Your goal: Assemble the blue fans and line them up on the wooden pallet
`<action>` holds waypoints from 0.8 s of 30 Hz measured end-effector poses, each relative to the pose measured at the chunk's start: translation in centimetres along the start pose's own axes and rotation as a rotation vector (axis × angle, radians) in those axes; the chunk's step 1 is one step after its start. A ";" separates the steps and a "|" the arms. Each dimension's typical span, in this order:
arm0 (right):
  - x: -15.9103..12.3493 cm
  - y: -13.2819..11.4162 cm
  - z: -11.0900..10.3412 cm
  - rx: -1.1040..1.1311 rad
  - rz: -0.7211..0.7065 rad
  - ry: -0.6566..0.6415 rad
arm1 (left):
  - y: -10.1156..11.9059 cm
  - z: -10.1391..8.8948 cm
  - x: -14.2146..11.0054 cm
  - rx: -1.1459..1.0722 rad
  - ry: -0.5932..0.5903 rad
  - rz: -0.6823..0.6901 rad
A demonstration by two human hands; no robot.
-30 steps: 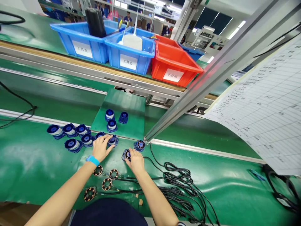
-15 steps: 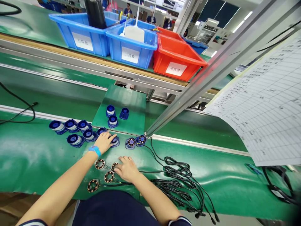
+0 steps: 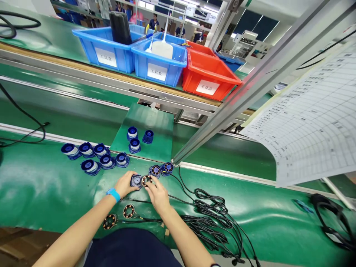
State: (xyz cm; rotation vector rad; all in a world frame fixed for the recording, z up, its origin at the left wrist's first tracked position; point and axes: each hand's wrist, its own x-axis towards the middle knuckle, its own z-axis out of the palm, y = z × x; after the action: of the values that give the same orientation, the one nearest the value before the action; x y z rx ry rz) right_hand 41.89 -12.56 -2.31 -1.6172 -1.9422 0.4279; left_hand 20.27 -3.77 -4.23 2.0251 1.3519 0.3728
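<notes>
My left hand (image 3: 125,185) grips a blue plastic housing (image 3: 136,181) by its left side, low over the green mat. Between the fingers of my right hand (image 3: 158,193) is a ring with black and copper-coloured segments (image 3: 146,181), held at the housing's right edge. I cannot tell if the two touch. Nearer me lie a second segmented ring (image 3: 128,211) and a third segmented ring (image 3: 109,221), with leads running right. Two housings with rings inside, one a ringed housing (image 3: 155,170), stand just beyond my right hand.
Several blue housings with white bands (image 3: 90,166) stand at left; more sit on a raised green board (image 3: 155,115). Coiled black cables (image 3: 208,215) lie to the right. A metal post (image 3: 205,137) slants up before labelled blue bins (image 3: 108,44) and a red bin (image 3: 208,74). A paper sheet (image 3: 308,122) hangs right.
My right hand has lifted a segmented ring from the mat and carried it up to the housing. My left hand has pulled that housing slightly nearer and now grips it. The view has shifted slightly.
</notes>
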 end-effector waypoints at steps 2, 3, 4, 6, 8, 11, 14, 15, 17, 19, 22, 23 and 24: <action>0.2 -0.5 -0.8 -0.024 -0.013 -0.029 | 1.0 1.4 0.2 -0.049 -0.005 0.024; 0.5 -0.6 -1.1 -0.047 -0.006 -0.067 | 1.4 2.0 0.3 -0.068 -0.004 0.032; 0.8 -0.7 -1.2 -0.070 0.005 -0.110 | 1.8 2.6 0.3 -0.083 0.001 0.037; 1.5 -0.8 -1.4 -0.104 0.033 -0.178 | 2.3 3.5 0.4 -0.094 0.018 0.042; 1.8 -0.9 -1.6 -0.127 0.076 -0.199 | 2.6 4.2 0.3 -0.081 0.040 0.036; 1.4 -1.1 -2.0 -0.169 0.180 -0.238 | 3.1 5.0 -0.1 -0.047 0.081 -0.005; 0.7 -1.3 -2.2 -0.194 0.255 -0.283 | 3.5 5.6 -0.6 -0.048 0.124 -0.060; 0.5 -1.3 -2.3 -0.198 0.252 -0.274 | 3.6 5.7 -0.7 -0.056 0.131 -0.067; 0.6 -1.2 -2.2 -0.203 0.216 -0.240 | 3.6 5.7 -0.7 -0.077 0.119 -0.039; 1.0 -0.9 -1.9 -0.184 0.172 -0.228 | 3.7 5.5 -0.6 -0.095 0.079 0.017; 1.7 0.1 -1.3 -0.123 0.170 -0.289 | 3.8 5.1 -0.1 -0.095 0.044 0.049; 1.7 0.5 -1.1 -0.112 0.182 -0.316 | 3.9 5.0 0.0 -0.088 0.046 0.040; 1.6 0.8 -0.9 -0.109 0.198 -0.337 | 4.0 4.9 0.1 -0.083 0.052 0.029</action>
State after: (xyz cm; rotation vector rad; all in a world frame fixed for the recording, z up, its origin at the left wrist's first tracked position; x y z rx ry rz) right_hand 42.90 -10.94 -1.73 -1.9187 -2.0825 0.7250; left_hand 25.93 -6.48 -5.19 1.9807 1.3172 0.4895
